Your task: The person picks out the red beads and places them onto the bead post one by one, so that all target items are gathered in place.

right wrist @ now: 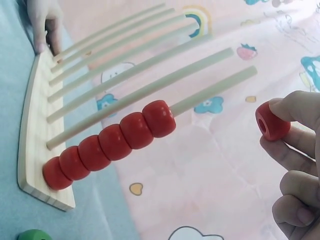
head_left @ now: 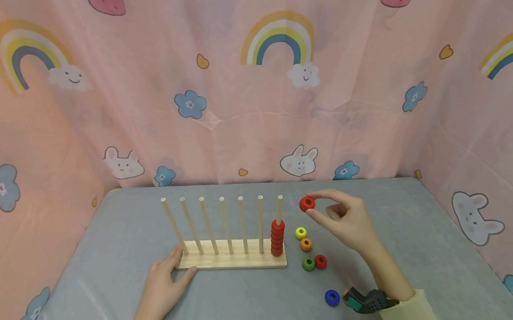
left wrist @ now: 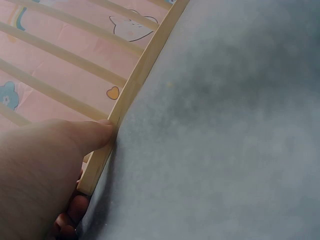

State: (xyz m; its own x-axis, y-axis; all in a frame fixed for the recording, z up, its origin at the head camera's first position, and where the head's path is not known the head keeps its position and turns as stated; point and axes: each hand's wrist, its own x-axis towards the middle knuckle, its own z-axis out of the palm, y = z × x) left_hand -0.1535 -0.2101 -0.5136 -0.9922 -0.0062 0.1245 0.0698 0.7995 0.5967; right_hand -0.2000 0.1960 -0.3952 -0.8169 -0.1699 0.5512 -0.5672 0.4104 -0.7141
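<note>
A wooden peg rack [head_left: 230, 262] with a row of upright pegs stands on the table. Its rightmost peg carries a stack of several red beads [right wrist: 110, 142]; the other pegs are bare. My left hand [head_left: 163, 283] grips the left end of the base, its thumb [left wrist: 95, 135] against the front edge and its other fingers around the end. Between thumb and fingertips, my right hand [head_left: 347, 218] pinches a red bead [head_left: 307, 204], raised to the right of the stacked peg and apart from it. The hole of this bead shows in the right wrist view.
Loose beads lie right of the rack: a yellow bead [head_left: 301, 233], an orange bead [head_left: 306, 244], a green bead [head_left: 309, 264], a red bead [head_left: 321, 262] and, nearer, a blue bead [head_left: 332, 298]. A pink patterned curtain [head_left: 234, 136] hangs behind the grey-covered table [head_left: 246, 310].
</note>
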